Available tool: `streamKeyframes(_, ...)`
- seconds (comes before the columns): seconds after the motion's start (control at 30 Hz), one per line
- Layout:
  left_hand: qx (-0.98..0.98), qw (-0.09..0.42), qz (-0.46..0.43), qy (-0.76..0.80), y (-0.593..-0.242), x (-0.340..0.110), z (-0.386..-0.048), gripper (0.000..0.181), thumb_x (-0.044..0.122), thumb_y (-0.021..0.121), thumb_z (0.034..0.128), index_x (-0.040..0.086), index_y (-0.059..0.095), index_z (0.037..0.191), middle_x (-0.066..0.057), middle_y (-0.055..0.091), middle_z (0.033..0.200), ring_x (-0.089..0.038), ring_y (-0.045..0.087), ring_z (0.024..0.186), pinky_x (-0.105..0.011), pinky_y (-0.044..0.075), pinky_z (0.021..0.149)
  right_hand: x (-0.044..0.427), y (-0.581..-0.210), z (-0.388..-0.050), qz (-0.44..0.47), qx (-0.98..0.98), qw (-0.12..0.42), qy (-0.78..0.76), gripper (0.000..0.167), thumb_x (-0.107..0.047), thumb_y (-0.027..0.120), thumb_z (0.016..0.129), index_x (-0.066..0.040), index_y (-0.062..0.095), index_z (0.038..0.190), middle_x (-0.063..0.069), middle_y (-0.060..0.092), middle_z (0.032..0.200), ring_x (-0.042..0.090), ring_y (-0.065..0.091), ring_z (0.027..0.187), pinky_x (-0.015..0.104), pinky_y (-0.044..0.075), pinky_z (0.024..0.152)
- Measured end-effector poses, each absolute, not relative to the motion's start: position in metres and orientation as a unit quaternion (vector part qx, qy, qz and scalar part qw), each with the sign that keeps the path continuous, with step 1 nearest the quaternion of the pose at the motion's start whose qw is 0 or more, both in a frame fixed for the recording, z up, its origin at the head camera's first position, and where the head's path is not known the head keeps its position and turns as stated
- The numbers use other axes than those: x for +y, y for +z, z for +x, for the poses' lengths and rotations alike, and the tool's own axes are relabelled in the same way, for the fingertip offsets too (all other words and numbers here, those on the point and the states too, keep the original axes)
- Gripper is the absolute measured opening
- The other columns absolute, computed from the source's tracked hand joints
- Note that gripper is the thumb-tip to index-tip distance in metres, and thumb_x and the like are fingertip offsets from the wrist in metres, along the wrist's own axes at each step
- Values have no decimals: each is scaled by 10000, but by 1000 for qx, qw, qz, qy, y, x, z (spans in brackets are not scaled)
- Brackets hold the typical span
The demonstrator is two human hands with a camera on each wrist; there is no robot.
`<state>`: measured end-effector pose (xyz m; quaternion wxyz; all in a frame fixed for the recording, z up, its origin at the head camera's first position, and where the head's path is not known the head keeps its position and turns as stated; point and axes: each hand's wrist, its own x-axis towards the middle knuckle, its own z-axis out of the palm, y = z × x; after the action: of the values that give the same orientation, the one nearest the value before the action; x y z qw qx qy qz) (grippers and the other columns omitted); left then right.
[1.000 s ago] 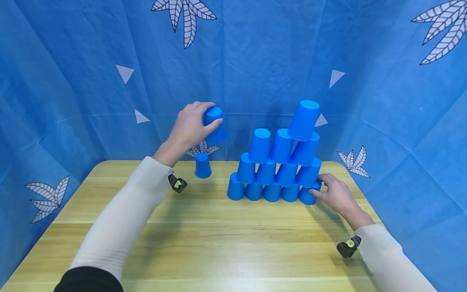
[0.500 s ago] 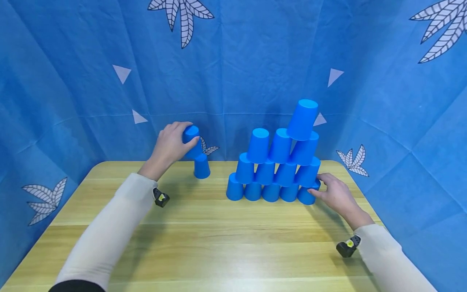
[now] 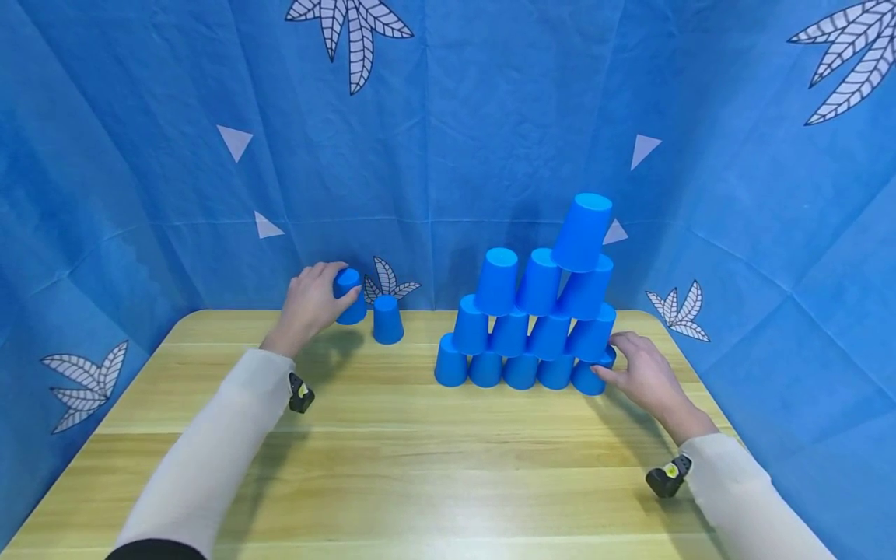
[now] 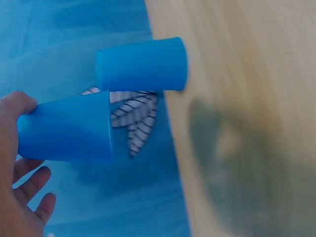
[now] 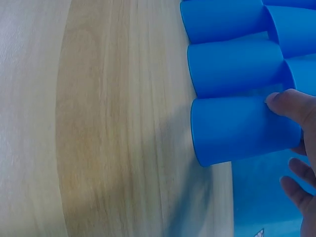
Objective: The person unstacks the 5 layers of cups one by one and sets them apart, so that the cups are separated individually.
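Observation:
My left hand (image 3: 308,305) grips an upside-down blue cup (image 3: 351,299), thumb on one side; the left wrist view shows this cup (image 4: 69,129) held off the table. Just right of it another blue cup (image 3: 388,320) stands upside down on the table. My right hand (image 3: 649,376) has thumb and fingers around the rightmost bottom cup (image 3: 589,378) of a stack; in the right wrist view the thumb lies on that cup (image 5: 242,129). Rows of upside-down cups rise above, with one top cup (image 3: 582,233) over the right side of the third row.
The wooden table (image 3: 420,467) reaches back to a blue curtain (image 3: 350,171) printed with white leaves and triangles. A small black device (image 3: 301,393) sits at my left wrist, another (image 3: 668,476) at my right.
My left hand has carried its cup left and down, from above the lone cup to the left side of it. My right hand and the stack have stayed in place.

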<state>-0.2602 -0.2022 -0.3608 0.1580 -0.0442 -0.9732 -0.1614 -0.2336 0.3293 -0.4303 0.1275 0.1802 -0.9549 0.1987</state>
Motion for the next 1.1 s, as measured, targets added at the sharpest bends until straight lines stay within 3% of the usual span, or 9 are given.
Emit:
streamKeyframes(0.63, -980, 99, -18, -173, -417, -206, -275, 613, 391, 608, 958, 16, 455, 1417, -241, 488, 1378, -451, 428, 1252, -611, 338, 1009, 333, -430, -232, 179, -954, 127, 205, 506, -278, 756, 863, 55, 593, 1208, 260, 601, 1200, 455, 522, 1128, 636, 405, 936)
streamKeyframes(1.1, -982, 75, -31, -168, -415, -206, -276, 670, 447, 574, 969, 30, 393, 1462, -241, 421, 1445, -469, 368, 1304, -637, 272, 1063, 331, -428, -233, 166, -959, 92, 209, 577, -331, 735, 880, 55, 560, 1272, 280, 585, 1238, 481, 502, 1162, 649, 381, 961)
